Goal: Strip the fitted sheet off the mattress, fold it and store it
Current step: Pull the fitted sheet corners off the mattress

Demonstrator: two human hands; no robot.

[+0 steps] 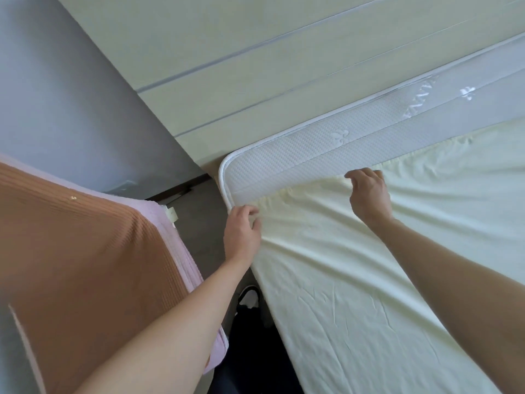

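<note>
Both hands, the left hand (241, 228) and right hand (368, 191), grip the pale fitted sheet (369, 265) peeled off one corner of the mattress (284, 163), so stripping is underway and the remaining corners likely need freeing next.

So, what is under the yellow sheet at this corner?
The white mattress shows where the fitted sheet is peeled back by the left hand and right hand. Elsewhere the sheet hides it.
</note>
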